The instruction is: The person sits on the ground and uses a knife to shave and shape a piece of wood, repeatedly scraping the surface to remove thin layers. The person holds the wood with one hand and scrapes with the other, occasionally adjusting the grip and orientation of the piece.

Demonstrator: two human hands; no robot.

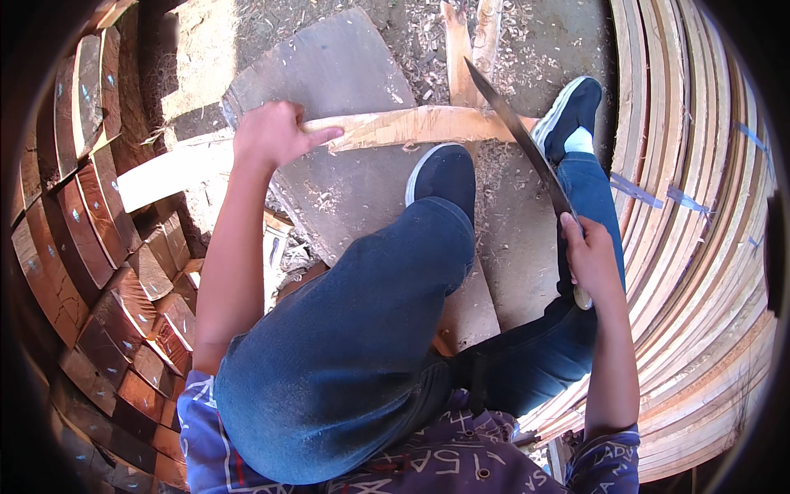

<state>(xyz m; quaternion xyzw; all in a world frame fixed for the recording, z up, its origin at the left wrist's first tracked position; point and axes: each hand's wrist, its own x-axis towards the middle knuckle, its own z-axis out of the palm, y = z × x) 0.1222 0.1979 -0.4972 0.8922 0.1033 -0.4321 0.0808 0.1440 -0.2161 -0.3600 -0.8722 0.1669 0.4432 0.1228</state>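
Note:
A long pale wooden plank (411,125) lies across the ground in front of me, its left part bright in the sunlight. My left hand (274,134) is closed around the plank left of its middle, thumb along the near face. In my right hand (591,257) is the handle of a machete (531,148) with a long dark blade. The blade slants up and to the left, its tip beyond the plank; it passes over the plank's right end near my right shoe, and I cannot tell if it touches. My left shoe (448,174) rests close to the plank's near edge.
A dark flat board (329,70) lies under the plank. Stacked long boards (675,272) with blue straps curve along the right. Cut wood blocks (107,329) are piled at the left. Two wood strips (458,53) and scattered shavings (547,41) lie at the far side.

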